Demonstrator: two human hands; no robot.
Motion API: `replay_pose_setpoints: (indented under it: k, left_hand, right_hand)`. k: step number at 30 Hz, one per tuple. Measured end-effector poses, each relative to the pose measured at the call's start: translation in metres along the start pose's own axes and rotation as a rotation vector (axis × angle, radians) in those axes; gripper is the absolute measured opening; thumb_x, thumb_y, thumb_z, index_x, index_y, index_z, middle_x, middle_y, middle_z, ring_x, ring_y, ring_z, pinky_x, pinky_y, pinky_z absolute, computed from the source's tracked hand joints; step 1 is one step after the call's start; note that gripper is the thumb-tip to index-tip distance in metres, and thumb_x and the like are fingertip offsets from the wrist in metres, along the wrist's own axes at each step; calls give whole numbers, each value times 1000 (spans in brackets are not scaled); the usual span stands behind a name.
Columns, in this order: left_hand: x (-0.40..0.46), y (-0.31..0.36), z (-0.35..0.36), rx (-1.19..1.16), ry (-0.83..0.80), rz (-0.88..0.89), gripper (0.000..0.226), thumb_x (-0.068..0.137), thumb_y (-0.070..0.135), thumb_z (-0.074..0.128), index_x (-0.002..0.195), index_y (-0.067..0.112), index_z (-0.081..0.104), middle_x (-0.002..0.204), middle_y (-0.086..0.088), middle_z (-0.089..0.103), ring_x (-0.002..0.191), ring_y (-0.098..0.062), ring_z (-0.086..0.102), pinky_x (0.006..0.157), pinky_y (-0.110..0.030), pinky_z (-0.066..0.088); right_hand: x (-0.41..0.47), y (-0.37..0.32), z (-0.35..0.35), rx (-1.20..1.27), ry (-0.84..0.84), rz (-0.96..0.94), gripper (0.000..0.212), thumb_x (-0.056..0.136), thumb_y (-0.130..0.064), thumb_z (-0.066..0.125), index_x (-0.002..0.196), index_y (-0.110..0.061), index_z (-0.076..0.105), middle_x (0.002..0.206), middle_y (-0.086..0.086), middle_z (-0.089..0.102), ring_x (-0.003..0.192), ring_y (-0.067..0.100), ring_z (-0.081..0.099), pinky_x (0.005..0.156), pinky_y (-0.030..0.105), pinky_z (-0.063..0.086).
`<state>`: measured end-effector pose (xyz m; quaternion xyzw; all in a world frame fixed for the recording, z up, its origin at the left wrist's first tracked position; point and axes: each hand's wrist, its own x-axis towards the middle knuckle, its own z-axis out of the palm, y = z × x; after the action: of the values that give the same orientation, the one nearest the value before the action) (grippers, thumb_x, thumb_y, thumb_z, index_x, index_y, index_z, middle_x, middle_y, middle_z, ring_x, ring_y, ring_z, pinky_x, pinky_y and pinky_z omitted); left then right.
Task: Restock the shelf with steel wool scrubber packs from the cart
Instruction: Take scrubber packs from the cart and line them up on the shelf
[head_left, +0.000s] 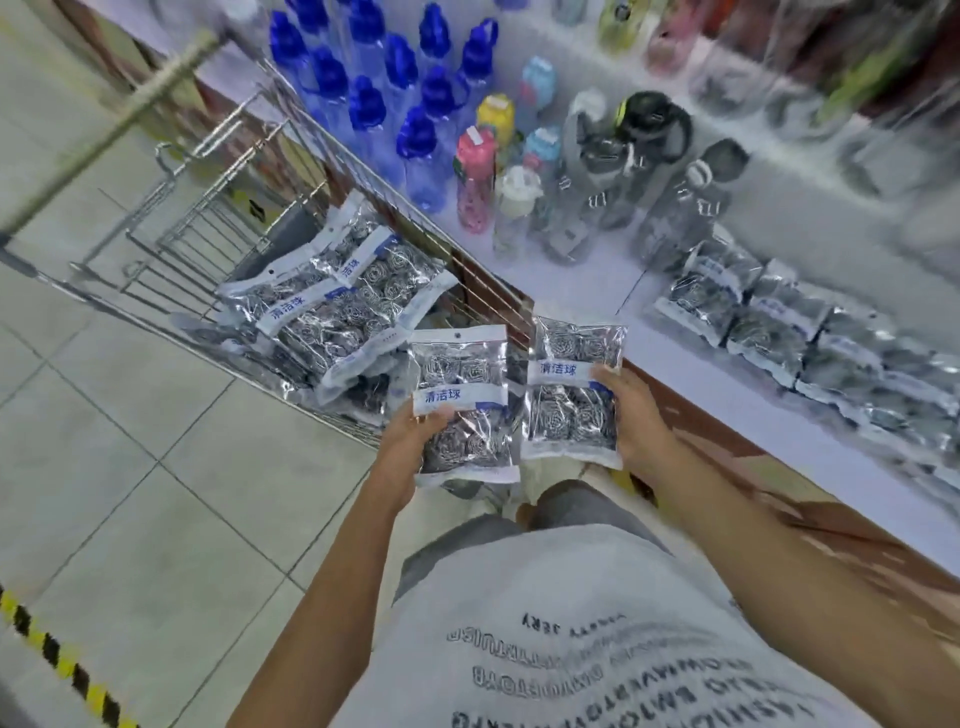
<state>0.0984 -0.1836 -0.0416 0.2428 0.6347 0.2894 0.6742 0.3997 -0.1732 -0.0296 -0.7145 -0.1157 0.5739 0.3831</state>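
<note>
My left hand (410, 441) grips one clear steel wool scrubber pack (465, 405) with a white and blue label, held upright over the cart's near corner. My right hand (631, 415) grips a second scrubber pack (574, 389) by its right edge, just left of the shelf's front edge. Several more packs (337, 301) lie piled in the wire cart (208, 218). On the white shelf (675, 374) to the right, a row of scrubber packs (789, 332) lies side by side, blurred.
Blue-capped clear bottles (384, 93) and coloured and dark water bottles (571, 171) stand at the back of the shelf. A brown strip edges the shelf front. Pale tiled floor lies to the left, with yellow-black tape (52, 649) at the lower left.
</note>
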Motion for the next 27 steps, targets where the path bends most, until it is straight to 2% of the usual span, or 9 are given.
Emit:
replay_pose_setpoints:
  k: [4, 8, 12, 15, 16, 19, 22, 25, 27]
  left_hand:
    - [-8, 7, 31, 84, -71, 39, 61, 66, 49, 92, 120, 33, 69, 122, -1, 75, 119, -27, 67, 108, -57, 48]
    - [-14, 13, 72, 141, -188, 69, 60, 73, 41, 91, 126, 29, 67, 119, -1, 77, 114, -25, 71, 105, -59, 51]
    - [-24, 12, 125, 268, -228, 121, 40, 78, 34, 86, 115, 29, 71, 100, 7, 80, 102, -18, 72, 103, -49, 53]
    - [-36, 3, 170, 332, -274, 154, 57, 71, 44, 83, 122, 24, 69, 114, -4, 76, 114, -26, 67, 112, -54, 45]
    - [-41, 1, 186, 350, -287, 168, 66, 69, 46, 82, 128, 22, 66, 122, -7, 73, 123, -32, 63, 112, -54, 45]
    - [-55, -10, 230, 419, -329, 173, 85, 75, 47, 80, 150, 23, 50, 142, -10, 63, 137, -38, 52, 117, -59, 37]
    - [-55, -26, 265, 460, -328, 155, 57, 83, 42, 79, 135, 24, 61, 135, -17, 66, 131, -47, 55, 111, -60, 45]
    - [-56, -38, 296, 480, -309, 131, 25, 85, 38, 80, 107, 39, 67, 107, 13, 73, 110, -15, 66, 84, -29, 52]
    - [-54, -42, 313, 482, -289, 105, 27, 85, 38, 81, 109, 36, 69, 100, 11, 74, 96, -11, 65, 93, -38, 55]
  right_hand:
    - [-24, 13, -53, 148, 55, -48, 42, 88, -17, 81, 126, -9, 66, 127, 18, 71, 122, 39, 65, 108, 58, 49]
    - [-46, 22, -104, 287, 106, -51, 44, 85, -21, 83, 125, -14, 68, 115, 14, 77, 99, 31, 77, 72, 45, 64]
    - [-61, 35, -157, 353, 154, -30, 43, 83, -27, 85, 121, -22, 66, 111, 9, 79, 101, 33, 76, 80, 55, 63]
    - [-70, 41, -196, 417, 187, -21, 36, 83, -28, 85, 110, -31, 61, 96, -1, 81, 85, 22, 78, 65, 41, 63]
    - [-72, 42, -209, 424, 196, -18, 40, 82, -30, 85, 113, -31, 60, 99, -2, 80, 91, 22, 76, 70, 42, 63]
    - [-75, 48, -252, 415, 247, -2, 72, 84, -37, 84, 145, -24, 49, 136, 5, 63, 129, 32, 57, 105, 55, 49]
    - [-76, 46, -290, 414, 269, 9, 89, 86, -39, 82, 158, -27, 32, 146, 3, 48, 133, 29, 47, 101, 50, 47]
    - [-72, 41, -323, 393, 263, 6, 83, 86, -38, 83, 154, -28, 36, 133, 2, 49, 117, 26, 47, 73, 39, 48]
    - [-63, 39, -341, 387, 281, 3, 81, 84, -36, 84, 151, -28, 39, 131, 1, 50, 116, 25, 48, 72, 39, 47]
